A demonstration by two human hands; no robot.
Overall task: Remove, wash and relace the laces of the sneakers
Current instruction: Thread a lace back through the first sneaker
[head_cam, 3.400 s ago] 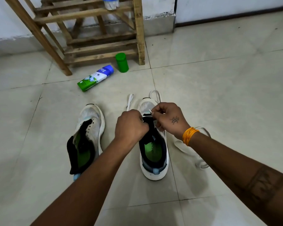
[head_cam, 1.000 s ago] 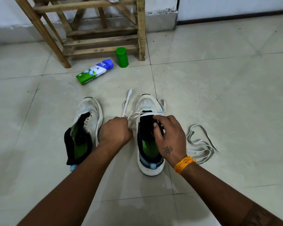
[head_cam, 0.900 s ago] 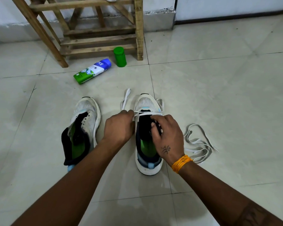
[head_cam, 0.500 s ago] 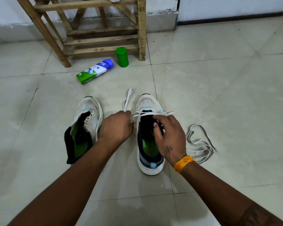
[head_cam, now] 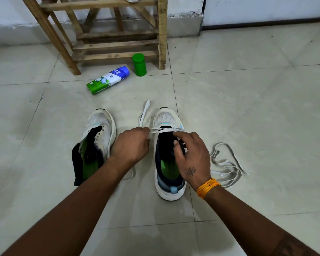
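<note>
Two white sneakers stand on the tiled floor, toes pointing away. The right sneaker [head_cam: 166,119] carries a white lace [head_cam: 144,112] across its lowest eyelets, and one lace end trails forward on the floor. My left hand [head_cam: 131,143] pinches that lace just left of the shoe. My right hand [head_cam: 192,156] grips the shoe's dark tongue and right eyelet edge. The left sneaker [head_cam: 100,130] has no lace, and its dark tongue is folded open over a green insole. A second loose white lace [head_cam: 227,165] lies in a heap to the right of my right hand.
A green, white and blue bottle [head_cam: 108,80] lies on its side ahead of the shoes. Beside it a small green container [head_cam: 139,64] stands at the foot of a wooden rack [head_cam: 116,34]. A wall runs behind them.
My left hand has drawn the lace to the left, pulling it taut across the lowest eyelets. My right hand has dropped from the eyelets onto the tongue.
</note>
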